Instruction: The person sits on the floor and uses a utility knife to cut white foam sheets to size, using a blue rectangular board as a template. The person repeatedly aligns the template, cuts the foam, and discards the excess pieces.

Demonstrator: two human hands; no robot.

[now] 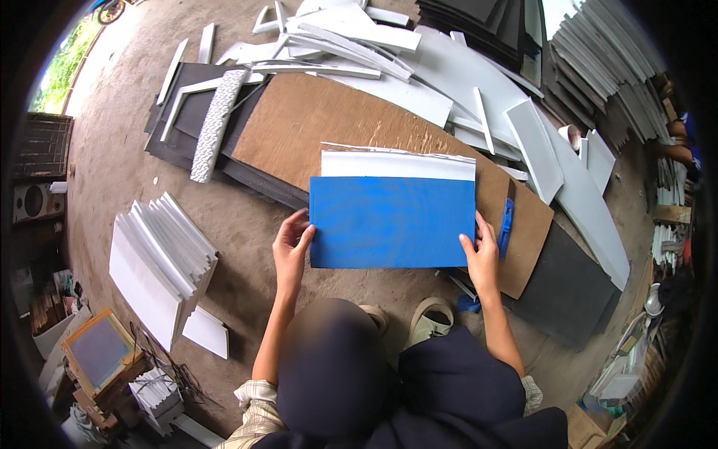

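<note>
A flat blue rectangular panel is held level in front of me, gripped by its two short sides. My left hand closes on the left edge, thumb on top, and my right hand pinches the right edge the same way. Past the panel's far edge shows a strip of white foam sheet with a ragged far border; the panel hides the rest of it. Beneath lies a brown wooden board. Just right of my right hand, a blue utility knife rests on that board.
White foam offcuts pile up beyond the board. Black sheets lie under it. On the floor at left stands a stack of white panels, near a framed screen. Tall sheet stacks line the far right.
</note>
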